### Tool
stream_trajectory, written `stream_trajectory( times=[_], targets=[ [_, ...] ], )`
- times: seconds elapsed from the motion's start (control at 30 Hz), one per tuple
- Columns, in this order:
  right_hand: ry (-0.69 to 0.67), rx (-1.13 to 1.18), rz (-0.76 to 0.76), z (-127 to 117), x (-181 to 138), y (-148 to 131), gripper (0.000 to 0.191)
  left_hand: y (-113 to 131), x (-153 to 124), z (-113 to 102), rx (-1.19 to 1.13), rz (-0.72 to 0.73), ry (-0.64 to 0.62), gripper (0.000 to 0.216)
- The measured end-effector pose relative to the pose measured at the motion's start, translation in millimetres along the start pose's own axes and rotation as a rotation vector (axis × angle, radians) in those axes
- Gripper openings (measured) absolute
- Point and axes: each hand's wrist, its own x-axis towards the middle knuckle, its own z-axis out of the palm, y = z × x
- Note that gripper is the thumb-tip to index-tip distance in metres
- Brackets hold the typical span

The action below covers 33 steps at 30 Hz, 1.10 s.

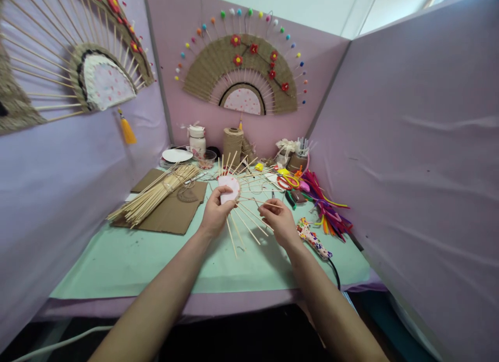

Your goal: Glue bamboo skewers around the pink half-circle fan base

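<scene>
My left hand (217, 211) grips a small half-round fan base (230, 185), white with pink spots, thumb on its face. Thin wooden sticks (249, 224) spread out from the curved edge of the base, some toward the back, others to the right and toward me. To the right, my right hand (277, 219) is closed in a pinch around one of these sticks, near its outer part. The stick's tip pokes out past the fingers. Both hands hover over the green table cover, and the backs of the fingers partly hide what they touch.
A tied bundle of sticks (167, 190) lies on brown cardboard (175, 222) at left. A patterned glue gun (314, 240) with a black cord and colourful pipe cleaners (327, 206) lie at right. Behind stand a twine spool (233, 144) and a white bottle (197, 138). Finished fans (214, 61) hang on the partitions.
</scene>
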Motion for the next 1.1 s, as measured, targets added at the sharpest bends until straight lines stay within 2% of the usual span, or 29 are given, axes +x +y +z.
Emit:
stream_trajectory(
  times=[0.2, 0.43, 0.83, 0.97, 1.1],
  targets=[
    [0.026, -0.096, -0.058, 21, 26, 5, 0.029, 7, -14, 12, -0.103, -0.15, -0.069, 0.037],
    [0.081, -0.14, -0.162, 27, 35, 18, 0.025, 0, -20, 14, -0.201, -0.241, -0.146, 0.038],
    [0.048, -0.162, -0.135, 15, 23, 17, 0.028, 2, -16, 10, -0.286, -0.198, -0.149, 0.034],
    [-0.074, -0.099, -0.149, 18, 17, 15, 0.027, 6, -18, 11, -0.348, -0.239, -0.145, 0.024],
    [-0.248, 0.146, -0.062, 23, 10, 10, 0.027, 6, -19, 12, -0.366, -0.259, -0.131, 0.022]
  ],
)
